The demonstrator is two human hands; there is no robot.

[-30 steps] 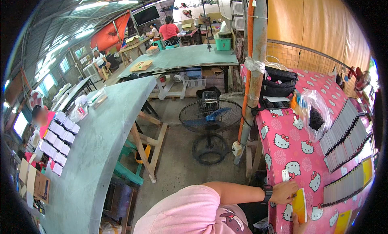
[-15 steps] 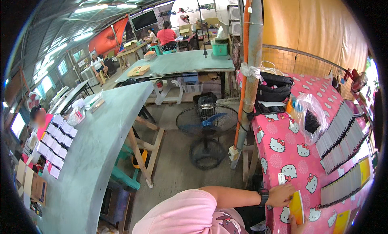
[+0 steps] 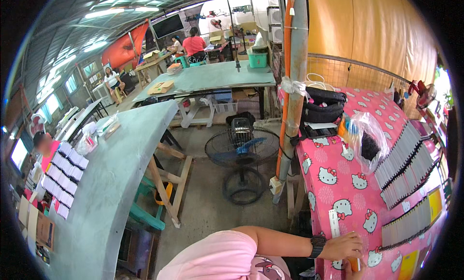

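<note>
At the lower right, my left hand (image 3: pixel 342 246), with a black watch on its wrist, curls its fingers over the top of a small yellow-orange booklet (image 3: pixel 355 264). My right hand (image 3: pixel 353 273) grips the booklet's lower part and shows only partly at the bottom edge. Most of the booklet is hidden by the hands. Beside my left hand, a white printed strip (image 3: pixel 334 223) lies on the pink patterned tablecloth (image 3: pixel 319 193). To the right stand rows of spiral-bound notebooks (image 3: pixel 408 224), with another yellow booklet (image 3: pixel 409 264) nearer me.
A clear plastic bag (image 3: pixel 369 142) and a black bag (image 3: pixel 325 105) sit farther back on the pink table. A post (image 3: pixel 293 86) rises by its left edge, next to a floor fan (image 3: pixel 242 147). At left, a grey-green table (image 3: pixel 111 183) holds stacked notebooks (image 3: pixel 66 176); several people are beyond.
My left hand has shifted right and down over the booklet, covering more of it. The booklet shows less of its yellow face. More of the white strip is now visible.
</note>
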